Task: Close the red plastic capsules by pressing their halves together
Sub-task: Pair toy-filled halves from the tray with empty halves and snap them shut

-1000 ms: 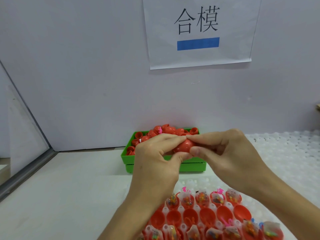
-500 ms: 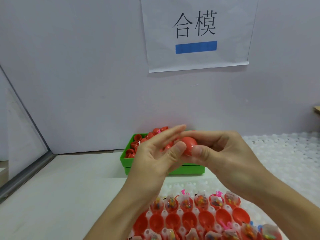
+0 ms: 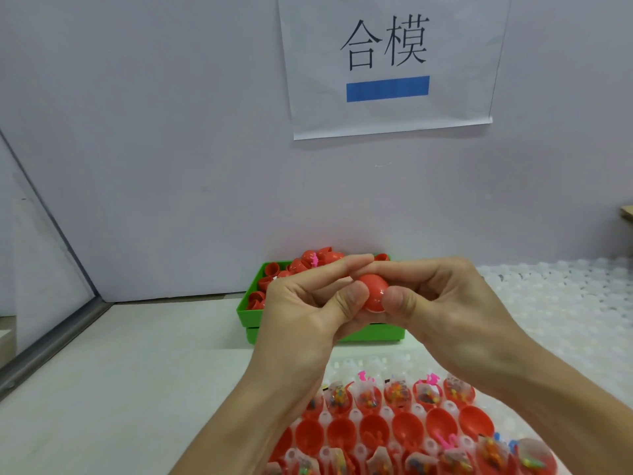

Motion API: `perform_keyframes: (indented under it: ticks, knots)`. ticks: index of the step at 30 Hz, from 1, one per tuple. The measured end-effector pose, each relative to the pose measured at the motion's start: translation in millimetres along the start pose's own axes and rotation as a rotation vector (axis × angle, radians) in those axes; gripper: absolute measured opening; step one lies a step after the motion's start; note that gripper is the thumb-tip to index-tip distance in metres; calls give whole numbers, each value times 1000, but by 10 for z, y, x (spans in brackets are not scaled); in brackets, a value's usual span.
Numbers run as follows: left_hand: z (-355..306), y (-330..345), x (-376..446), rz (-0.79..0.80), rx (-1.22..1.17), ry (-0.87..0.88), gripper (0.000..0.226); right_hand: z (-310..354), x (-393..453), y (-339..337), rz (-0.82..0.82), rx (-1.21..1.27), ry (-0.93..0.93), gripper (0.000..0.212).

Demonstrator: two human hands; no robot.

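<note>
- Since a half-second earlier, the left thumb had slid onto the red capsule [image 3: 374, 296], and the left fingers had curled over its top.
- The capsule sat in mid-air between both hands, above the green bin [image 3: 253, 311], each grip clamped on it: left hand [image 3: 305, 313] and right hand [image 3: 442, 303] pinching from opposite sides.
- Judged from the hold, the halves needed squeezing squarely along one axis until the seam seated evenly; a skewed push could leave one edge proud.
- The shell looked glossy, round and smooth, a pale line showing near its lower edge.
- Below, open capsule halves [image 3: 373, 428] filled a white tray [image 3: 356, 365] on the tabletop [image 3: 137, 371], some holding bagged trinkets.
</note>
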State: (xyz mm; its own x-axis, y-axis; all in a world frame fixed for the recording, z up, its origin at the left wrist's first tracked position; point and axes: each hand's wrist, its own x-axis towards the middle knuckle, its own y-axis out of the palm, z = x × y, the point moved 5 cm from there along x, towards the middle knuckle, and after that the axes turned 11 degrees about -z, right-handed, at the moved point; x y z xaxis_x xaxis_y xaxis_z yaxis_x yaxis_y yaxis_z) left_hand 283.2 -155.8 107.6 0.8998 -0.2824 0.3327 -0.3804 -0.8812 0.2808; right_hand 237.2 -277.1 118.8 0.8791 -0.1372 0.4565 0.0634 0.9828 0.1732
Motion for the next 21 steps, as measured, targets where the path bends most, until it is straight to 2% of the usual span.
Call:
perform_keyframes:
  ticks: [2,5,8,12,16,21]
  knots:
    - [-21,-17,7,19,25,15,45,-16,11,-2,-2,58,41,32]
    - [-86,-1,-16,112,94,87,49,-22,17,-23,27,292,181,42]
    - [-172,22,-40,123,315,239,43,-3,-12,-6,112,437,308,46]
    - [-219,41,-65,73,464,353,35,-71,-33,25,78,442,359,28]
    - [-214,49,-89,36,575,431,46,-124,-20,2,14,385,365,33]
    - [-194,54,-86,81,595,435,34,-151,-17,2,-37,387,381,38]
